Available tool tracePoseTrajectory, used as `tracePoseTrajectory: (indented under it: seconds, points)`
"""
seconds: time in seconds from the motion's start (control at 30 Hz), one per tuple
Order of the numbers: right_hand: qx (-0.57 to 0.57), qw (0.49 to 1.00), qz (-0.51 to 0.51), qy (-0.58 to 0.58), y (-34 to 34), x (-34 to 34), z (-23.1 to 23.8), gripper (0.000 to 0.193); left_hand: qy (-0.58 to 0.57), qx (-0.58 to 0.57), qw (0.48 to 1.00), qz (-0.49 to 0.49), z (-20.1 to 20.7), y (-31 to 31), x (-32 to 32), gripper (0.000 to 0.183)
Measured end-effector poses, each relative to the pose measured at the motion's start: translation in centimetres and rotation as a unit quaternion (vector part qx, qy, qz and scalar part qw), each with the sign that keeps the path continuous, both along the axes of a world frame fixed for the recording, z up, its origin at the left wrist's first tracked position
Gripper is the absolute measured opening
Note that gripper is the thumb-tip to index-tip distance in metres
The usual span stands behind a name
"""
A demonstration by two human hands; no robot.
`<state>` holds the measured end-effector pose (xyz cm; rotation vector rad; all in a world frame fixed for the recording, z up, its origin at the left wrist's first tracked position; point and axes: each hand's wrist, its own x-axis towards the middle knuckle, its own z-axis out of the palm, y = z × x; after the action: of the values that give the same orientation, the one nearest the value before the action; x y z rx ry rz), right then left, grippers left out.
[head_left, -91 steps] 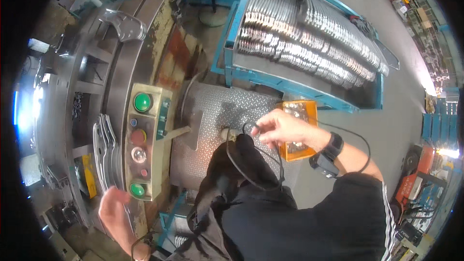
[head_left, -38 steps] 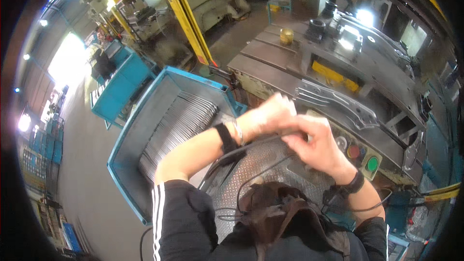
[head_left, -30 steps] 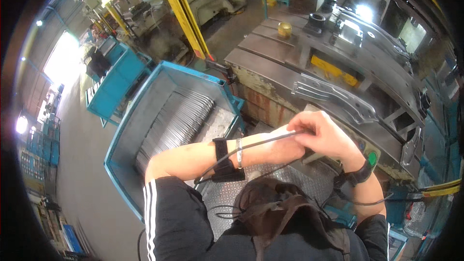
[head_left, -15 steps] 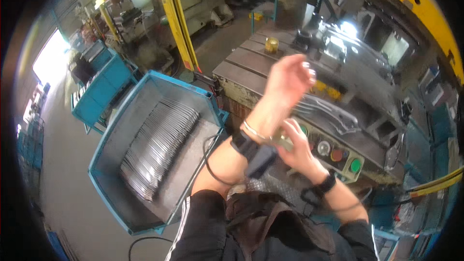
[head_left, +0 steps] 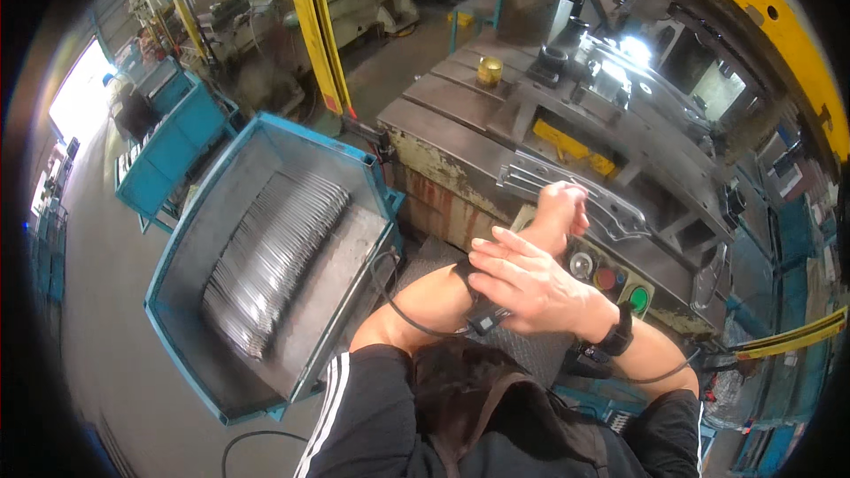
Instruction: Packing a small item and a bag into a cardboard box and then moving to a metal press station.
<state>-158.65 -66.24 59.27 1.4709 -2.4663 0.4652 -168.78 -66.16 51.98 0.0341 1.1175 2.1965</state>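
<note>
My left hand [head_left: 563, 212] is loosely closed at the front edge of the press bed, with no object showing in its curled fingers. Just beyond it lie flat, shaped metal parts [head_left: 611, 214]. My right hand [head_left: 536, 288] crosses over my left wrist, palm down, its fingers stretched out and resting on or just above the wrist. Partly under that hand, a small dark device [head_left: 485, 320] with a cable sits at the left wrist. A black band [head_left: 617, 333] is on my right wrist. Below the hands is a control panel with a green button [head_left: 638, 299].
On the left stands a blue metal bin [head_left: 168, 323] holding a row of stacked metal parts [head_left: 270, 257]. Another blue cart [head_left: 173, 155] is behind it. A yellow upright post [head_left: 319, 31] and the slotted machine bed [head_left: 452, 93] with a brass-coloured cylinder [head_left: 489, 71] lie ahead.
My left hand has come down from above the bed toward its front edge. The right hand has moved from beside the left forearm to over the left wrist, its fingers now straightened.
</note>
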Motion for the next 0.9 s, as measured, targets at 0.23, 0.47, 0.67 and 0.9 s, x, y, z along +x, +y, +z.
tracePoseTrajectory:
  seconds: [0.23, 0.47, 0.67, 0.9]
  points:
    - [-0.023, 1.000, -0.013, -0.004, -0.2, 0.4, -0.4, 0.071, 0.334, -0.172, 0.926, 0.040, -1.8, 0.8, 0.3, 0.013]
    - [-0.023, 0.997, -0.069, -0.016, 0.9, 2.0, -0.7, 0.074, 0.047, 0.013, 0.995, -0.090, -0.4, -0.2, 0.5, 0.017]
    - [-0.051, 0.975, -0.201, 0.082, 5.4, 4.3, -0.2, 0.075, -0.061, 0.223, 0.942, -0.243, 0.3, -2.2, 1.6, 0.029]
    - [0.076, 0.981, -0.137, 0.118, 1.4, 4.1, 1.2, 0.061, -0.109, 0.148, 0.964, -0.192, 2.8, 1.5, 5.7, 0.021]
